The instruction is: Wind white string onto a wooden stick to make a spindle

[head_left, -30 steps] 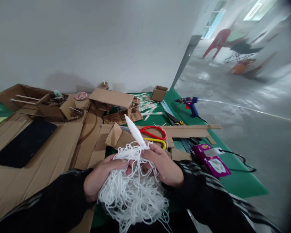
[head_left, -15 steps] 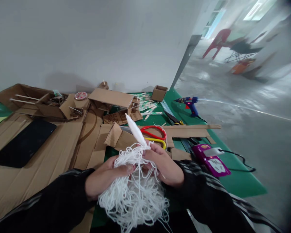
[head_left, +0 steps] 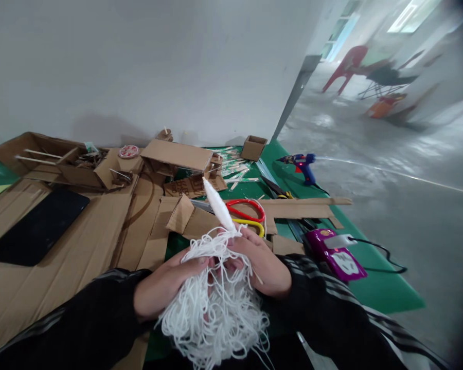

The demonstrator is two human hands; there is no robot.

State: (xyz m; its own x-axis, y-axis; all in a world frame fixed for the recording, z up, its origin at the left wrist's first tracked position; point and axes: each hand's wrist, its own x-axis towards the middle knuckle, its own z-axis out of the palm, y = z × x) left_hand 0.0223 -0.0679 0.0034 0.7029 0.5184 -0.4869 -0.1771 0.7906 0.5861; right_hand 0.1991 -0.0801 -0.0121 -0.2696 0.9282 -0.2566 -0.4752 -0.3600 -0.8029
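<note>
A loose, tangled bundle of white string (head_left: 219, 324) hangs in front of me, between both hands. My left hand (head_left: 173, 277) is closed on its left side, the thumb lying over the loops and the other fingers mostly buried in them. On the right, my right hand (head_left: 254, 259) grips the upper part of the string by the base of a white, tapered, tightly wound spindle (head_left: 218, 205). That spindle points up and slightly left. Just behind it lie scissors (head_left: 247, 210) with one red and one yellow handle loop.
Cardboard boxes (head_left: 173, 155) stand along the wall, with wrapped sticks (head_left: 235, 167) beside them. A blue glue gun (head_left: 303, 164) and a purple power strip (head_left: 334, 254) are at right. A black tablet-like slab (head_left: 38, 223) rests on cardboard at left.
The spindle's tip has shifted slightly right and up. My left thumb has slid a little up and inward over the string. The surroundings look the same.
</note>
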